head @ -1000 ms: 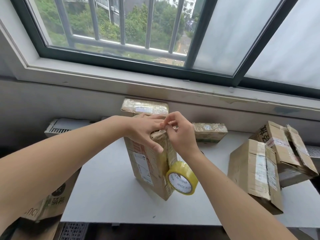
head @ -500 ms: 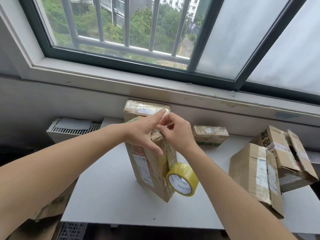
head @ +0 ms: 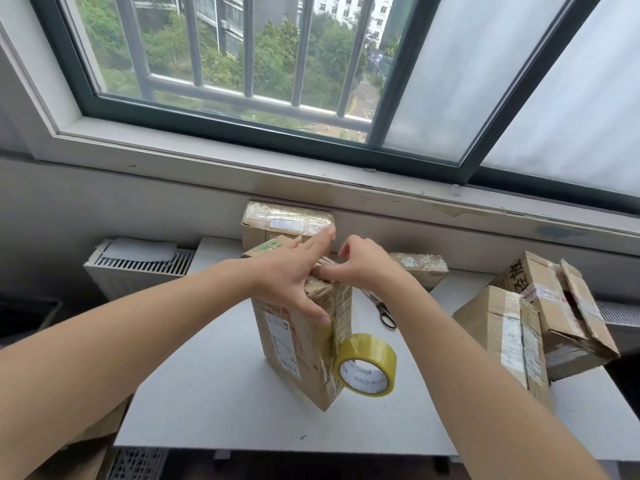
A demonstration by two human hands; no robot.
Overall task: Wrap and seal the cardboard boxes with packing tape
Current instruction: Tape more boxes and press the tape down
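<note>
A tall cardboard box (head: 294, 351) stands upright in the middle of the white table (head: 214, 403), its right side covered in clear tape. A yellow tape roll (head: 366, 365) hangs against the box's lower right side, joined to it by a taped strip. My left hand (head: 291, 275) lies flat on the box's top with fingers spread, thumb down the front face. My right hand (head: 360, 263) presses its fingertips onto the tape at the top right edge of the box.
Scissors (head: 382, 311) lie on the table right of the box. Two taped boxes (head: 287, 220) (head: 420, 268) sit at the back by the wall. Two untaped cardboard boxes (head: 505, 337) (head: 568, 306) stand at the right. A radiator (head: 138, 265) is at the left.
My left hand has opened out flat, fingers stretched toward the far edge. My right hand has moved from pinching the tape to pressing it down. The scissors have come into view.
</note>
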